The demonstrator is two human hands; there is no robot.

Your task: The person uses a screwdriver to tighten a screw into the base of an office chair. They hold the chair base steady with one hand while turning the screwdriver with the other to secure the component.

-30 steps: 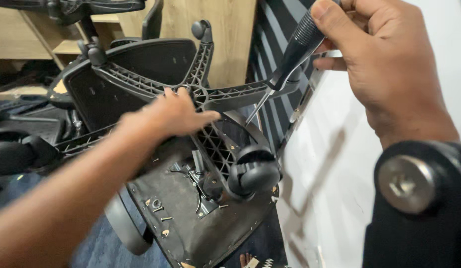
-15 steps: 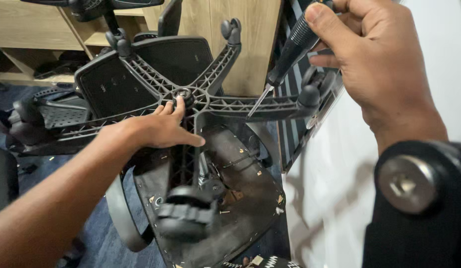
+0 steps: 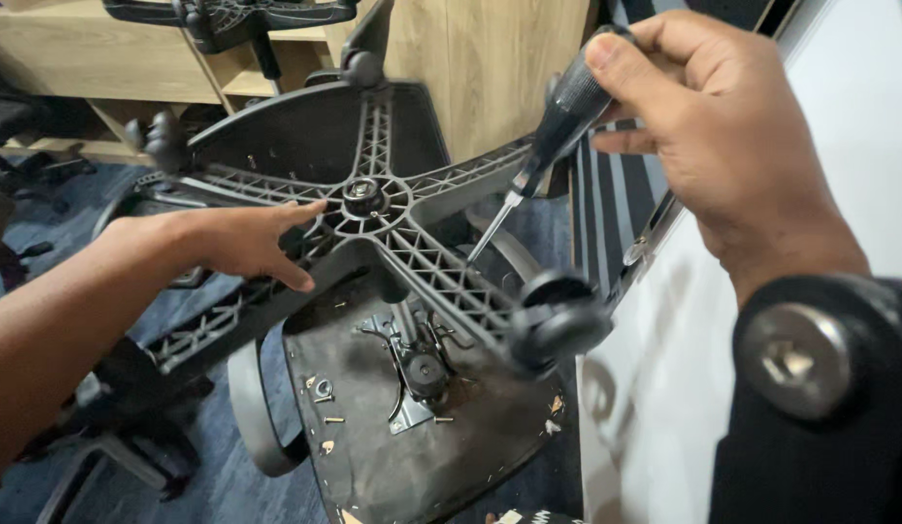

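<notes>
An upturned office chair lies before me, its black star base (image 3: 424, 260) with ribbed spokes facing up. My left hand (image 3: 239, 241) rests on a spoke just left of the centre hub (image 3: 363, 195), fingers stretched toward it. My right hand (image 3: 722, 146) grips a screwdriver (image 3: 548, 136) by its black handle, metal tip pointing down-left, just above the right spoke. A black caster wheel (image 3: 557, 320) sits at the end of the near spoke. Below the base is the seat underside (image 3: 441, 456) with its metal mechanism (image 3: 422, 374).
A black round part with a silver bolt (image 3: 800, 359) fills the lower right corner, very close to the camera. A white panel (image 3: 655, 408) stands on the right. Wooden shelving (image 3: 111, 68) and another chair base (image 3: 237, 19) stand behind. Loose screws (image 3: 329, 419) lie on the seat underside.
The star base has turned under my left hand; the caster wheel swung from the lower middle to the right front. My right hand kept the screwdriver up at the right.
</notes>
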